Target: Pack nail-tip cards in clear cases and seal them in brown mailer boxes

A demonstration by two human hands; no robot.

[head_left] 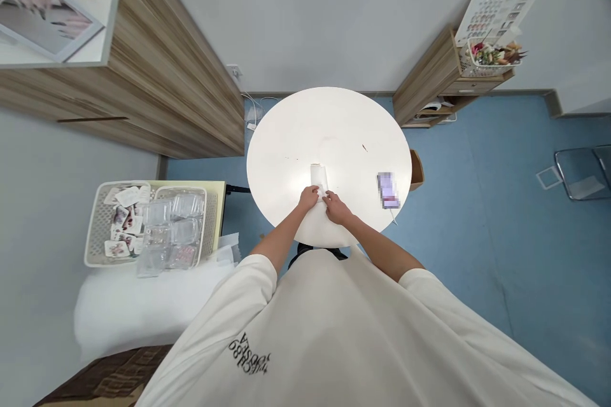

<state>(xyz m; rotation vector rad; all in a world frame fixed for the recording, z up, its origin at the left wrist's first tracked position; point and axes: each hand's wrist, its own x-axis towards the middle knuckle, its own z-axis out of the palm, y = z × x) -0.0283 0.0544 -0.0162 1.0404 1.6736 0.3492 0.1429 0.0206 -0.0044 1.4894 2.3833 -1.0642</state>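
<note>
My hands meet at the near edge of a round white table. My left hand rests on the lower end of a narrow pale packet, and my right hand pinches the same end from the other side. The hands hide that end, and the glare hides the packet's detail. To the right, near the table's edge, lies a phone with a blurred screen and a thin white cable.
To my left, a perforated tray holds printed cards and clear plastic boxes, beside a white fluffy cushion. A wooden cabinet stands at the far left, a wooden shelf unit far right, and a cardboard box behind the table's right edge.
</note>
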